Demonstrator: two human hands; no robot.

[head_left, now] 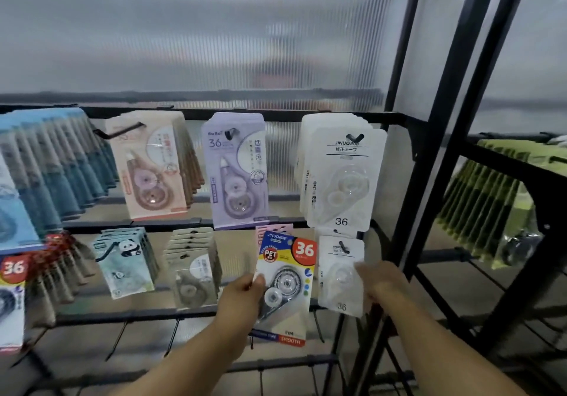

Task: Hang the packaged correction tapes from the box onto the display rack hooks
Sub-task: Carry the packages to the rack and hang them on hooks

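My left hand [242, 296] grips the left edge of a colourful correction tape pack [287, 285] with a red "36" circle, held up against the second row of the black display rack [190, 312]. Its top sits over a pink pack on a hook. My right hand [380, 282] rests on the right side of a small white correction tape pack [339, 273] that hangs on a hook beside it. The hand looks blurred. Whether its fingers grip that pack is unclear. The box is not in view.
The upper row holds blue packs [55, 162], beige packs [150, 162], lilac packs [236, 171] and large white packs [343, 177]. The lower row has panda packs [125, 260] and grey packs [191, 266]. Bare hooks [175, 334] stick out below. A green-stocked rack [491, 199] stands at the right.
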